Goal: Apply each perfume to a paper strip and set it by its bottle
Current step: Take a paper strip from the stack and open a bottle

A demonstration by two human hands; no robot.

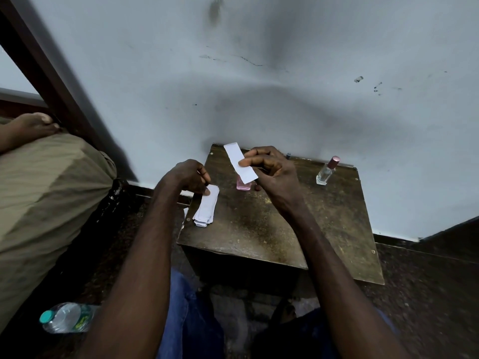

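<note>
Lower left, on the floor: a capped water bottle (64,317), contents unclear. At the counter (259,229)'s left edge, grips the stack of strips (206,209) with left hand (190,177) fingers curled, probably to steady it. Mid-frame, pinches one paper strip (239,161) in right hand (270,168) fingers, raised over the pink bottle (243,185) of pink liquid, likely for scenting. Farther right, a clear bottle (327,172), rose-capped, standing apart.

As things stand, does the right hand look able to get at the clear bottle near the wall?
Probably yes: bare table lies between the right hand and the clear bottle, though that hand pinches a paper strip.
</note>
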